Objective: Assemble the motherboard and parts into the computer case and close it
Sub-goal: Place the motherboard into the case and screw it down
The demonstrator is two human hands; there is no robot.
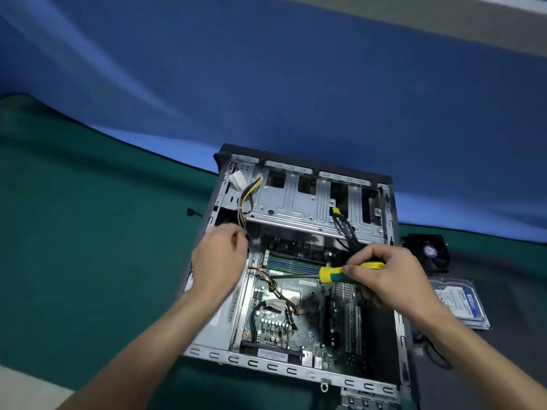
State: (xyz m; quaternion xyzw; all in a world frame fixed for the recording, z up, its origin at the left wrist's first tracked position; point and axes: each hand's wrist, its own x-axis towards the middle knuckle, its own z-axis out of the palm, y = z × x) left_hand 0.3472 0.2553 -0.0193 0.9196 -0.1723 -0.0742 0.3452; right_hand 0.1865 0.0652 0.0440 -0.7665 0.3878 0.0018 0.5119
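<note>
An open computer case [275,366] lies on its side on a green mat. The green motherboard [299,318] sits inside it, with cables lying across it. My right hand [384,276] grips a yellow and green screwdriver [331,274], whose shaft points left and down toward the board's upper left area. My left hand [220,258] hovers over the case's left wall with its fingers curled near a bundle of wires [244,202]; whether it pinches a wire is unclear. A silver drive cage [299,202] fills the far end of the case.
A hard drive [457,303] with a blue and white label lies right of the case. Behind it sits a black cooling fan [427,251]. A small black connector [192,213] lies on the green mat [88,232] to the left. A blue backdrop rises behind.
</note>
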